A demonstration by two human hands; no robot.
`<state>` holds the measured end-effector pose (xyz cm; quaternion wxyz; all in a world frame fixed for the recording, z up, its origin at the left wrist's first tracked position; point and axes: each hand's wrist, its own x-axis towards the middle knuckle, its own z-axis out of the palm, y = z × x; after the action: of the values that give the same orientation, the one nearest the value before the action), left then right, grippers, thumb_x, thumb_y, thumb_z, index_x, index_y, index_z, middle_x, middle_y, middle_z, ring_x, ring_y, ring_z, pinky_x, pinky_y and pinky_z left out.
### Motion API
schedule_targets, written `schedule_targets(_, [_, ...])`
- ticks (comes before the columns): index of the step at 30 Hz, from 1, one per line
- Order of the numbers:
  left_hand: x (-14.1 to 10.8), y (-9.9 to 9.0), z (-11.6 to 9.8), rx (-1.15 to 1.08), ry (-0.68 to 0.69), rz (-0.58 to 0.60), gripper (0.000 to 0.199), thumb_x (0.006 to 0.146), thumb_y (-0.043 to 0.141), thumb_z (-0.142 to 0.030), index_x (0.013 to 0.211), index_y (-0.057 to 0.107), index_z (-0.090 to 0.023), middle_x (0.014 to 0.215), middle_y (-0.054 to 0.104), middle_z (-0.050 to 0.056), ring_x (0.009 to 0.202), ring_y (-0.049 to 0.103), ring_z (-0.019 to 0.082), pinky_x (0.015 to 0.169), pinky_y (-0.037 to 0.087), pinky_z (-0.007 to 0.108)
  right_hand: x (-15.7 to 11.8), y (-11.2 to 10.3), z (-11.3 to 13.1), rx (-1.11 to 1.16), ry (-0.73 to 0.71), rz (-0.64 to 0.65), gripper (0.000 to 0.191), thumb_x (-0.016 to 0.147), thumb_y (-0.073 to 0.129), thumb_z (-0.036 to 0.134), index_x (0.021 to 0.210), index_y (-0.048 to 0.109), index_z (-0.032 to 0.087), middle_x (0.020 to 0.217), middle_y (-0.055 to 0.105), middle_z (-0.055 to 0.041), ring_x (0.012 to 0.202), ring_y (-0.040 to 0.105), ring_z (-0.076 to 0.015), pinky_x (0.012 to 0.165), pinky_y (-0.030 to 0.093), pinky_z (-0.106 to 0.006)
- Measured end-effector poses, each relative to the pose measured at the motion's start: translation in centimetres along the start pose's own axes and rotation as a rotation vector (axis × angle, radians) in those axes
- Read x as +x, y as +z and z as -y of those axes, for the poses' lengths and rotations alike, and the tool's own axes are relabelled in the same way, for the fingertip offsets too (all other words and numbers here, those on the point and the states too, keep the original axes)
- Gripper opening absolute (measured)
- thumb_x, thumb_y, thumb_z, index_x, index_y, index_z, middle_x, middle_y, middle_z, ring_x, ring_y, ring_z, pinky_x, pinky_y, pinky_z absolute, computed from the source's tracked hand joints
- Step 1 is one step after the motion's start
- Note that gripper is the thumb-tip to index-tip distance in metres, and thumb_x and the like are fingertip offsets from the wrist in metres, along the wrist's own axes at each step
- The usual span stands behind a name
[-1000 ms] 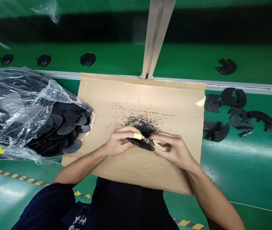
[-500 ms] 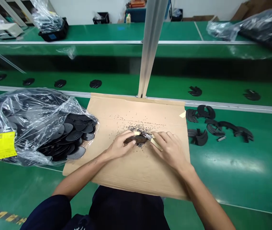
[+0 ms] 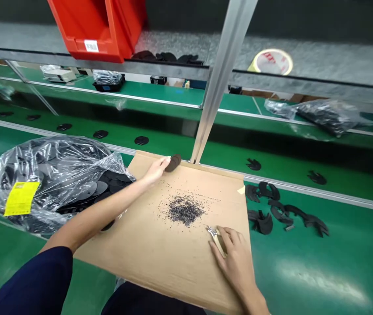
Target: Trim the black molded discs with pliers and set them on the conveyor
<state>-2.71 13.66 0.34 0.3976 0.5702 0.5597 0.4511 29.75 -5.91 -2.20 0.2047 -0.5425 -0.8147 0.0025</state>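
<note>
My left hand (image 3: 156,169) pinches a round black disc (image 3: 174,163) above the back edge of the cardboard sheet (image 3: 147,249). On the right part of the cardboard, my right hand (image 3: 235,256) grips a small pair of pliers with pale handles (image 3: 218,239), its metal tip pointing at the centre. Between the hands lies a heap of tiny black bits (image 3: 186,210), scattered thinly around its edges. A clear plastic bag (image 3: 58,162) filled with black discs rests to the left, beside my left forearm.
Curved black parts (image 3: 265,224) lie right of the cardboard. Black parts (image 3: 141,140) stand spaced along the green belt behind. A metal post (image 3: 211,100) rises at the back edge. Overhead, a shelf holds a red bin (image 3: 91,35) and a tape roll (image 3: 272,62).
The view has tilted up, showing the upper shelf. My left hand has moved from the heap to the back with the disc; my right hand has drawn back to the right with the pliers.
</note>
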Motion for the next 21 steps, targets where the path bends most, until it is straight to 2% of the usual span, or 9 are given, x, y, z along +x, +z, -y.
schedule_targets(3, [5.4,-0.2,-1.0,0.141,0.110,0.003,0.040,0.088,0.068,-0.038,0.121,0.068,-0.017,0.129,0.070,0.012,0.127,0.060,0.029,0.114,0.043,0.047,-0.7,0.4,0.3,0.017,0.006,-0.010,0.041,0.099,0.053,0.044,0.132,0.058,0.020,0.112,0.067,-0.0144,0.108,0.064,-0.0307,0.088,0.056,-0.044])
schedule_targets(5, [7.6,0.0,-1.3,0.255,0.141,0.036,0.037,0.083,0.072,-0.031,0.117,0.069,-0.017,0.129,0.070,0.013,0.130,0.057,0.032,0.119,0.038,0.051,-1.3,0.6,0.4,0.027,0.023,-0.022,0.045,0.098,0.055,0.045,0.136,0.056,0.021,0.118,0.065,-0.0152,0.116,0.062,-0.0327,0.093,0.057,-0.047])
schedule_targets(9, [9.4,-0.6,-1.4,0.481,0.140,0.106,0.030,0.081,0.071,-0.029,0.108,0.072,-0.016,0.127,0.070,0.016,0.131,0.056,0.035,0.120,0.037,0.053,-2.8,0.5,0.2,0.077,0.063,-0.024,0.055,0.097,0.057,0.048,0.146,0.050,0.024,0.132,0.062,-0.0147,0.132,0.056,-0.0350,0.102,0.055,-0.050])
schedule_targets(12, [9.3,-2.5,-2.2,0.606,0.156,0.179,0.031,0.084,0.064,-0.034,0.107,0.072,-0.016,0.127,0.070,0.015,0.132,0.056,0.034,0.119,0.038,0.050,-2.9,-0.5,-0.8,0.129,0.096,-0.028,0.049,0.099,0.053,0.044,0.144,0.052,0.024,0.137,0.060,-0.0143,0.132,0.057,-0.0318,0.106,0.053,-0.048])
schedule_targets(14, [8.1,-4.6,-3.2,0.651,0.182,0.277,0.032,0.084,0.063,-0.039,0.104,0.074,-0.016,0.122,0.073,0.014,0.126,0.062,0.034,0.115,0.044,0.048,-1.2,-1.6,-2.1,0.117,0.104,-0.028,0.040,0.101,0.049,0.040,0.135,0.060,0.023,0.135,0.061,-0.0146,0.128,0.059,-0.0294,0.105,0.054,-0.045])
schedule_targets(16, [5.5,-7.1,-4.1,0.674,0.215,0.409,0.034,0.082,0.065,-0.043,0.102,0.076,-0.019,0.117,0.076,0.011,0.115,0.068,0.032,0.105,0.052,0.043,2.3,-2.5,-4.1,0.041,0.115,-0.011,0.035,0.101,0.048,0.037,0.125,0.067,0.020,0.132,0.063,-0.0160,0.127,0.060,-0.0292,0.104,0.054,-0.046])
schedule_targets(18, [1.6,-9.9,-4.4,0.740,0.296,0.672,0.038,0.088,0.061,-0.049,0.113,0.075,-0.024,0.123,0.075,0.007,0.113,0.070,0.029,0.099,0.056,0.039,7.3,-3.1,-7.0,-0.033,0.156,0.029,0.032,0.099,0.050,0.035,0.118,0.071,0.019,0.132,0.063,-0.0161,0.125,0.061,-0.0281,0.104,0.053,-0.044])
schedule_targets(20, [-3.3,-12.5,-4.1,0.765,0.318,0.805,0.034,0.096,0.054,-0.044,0.120,0.073,-0.029,0.129,0.073,0.003,0.114,0.072,0.026,0.097,0.057,0.035,12.8,-3.1,-10.4,-0.061,0.195,0.031,0.031,0.098,0.051,0.032,0.115,0.072,0.016,0.133,0.062,-0.0171,0.123,0.062,-0.0268,0.104,0.052,-0.042])
schedule_targets(21, [-6.0,-13.7,-3.9,0.763,0.339,0.821,0.033,0.097,0.055,-0.041,0.125,0.071,-0.033,0.132,0.072,0.001,0.113,0.072,0.026,0.095,0.059,0.034,15.5,-3.0,-12.1,-0.077,0.216,0.028,0.031,0.097,0.052,0.030,0.115,0.073,0.014,0.134,0.062,-0.0182,0.123,0.061,-0.0271,0.104,0.051,-0.043])
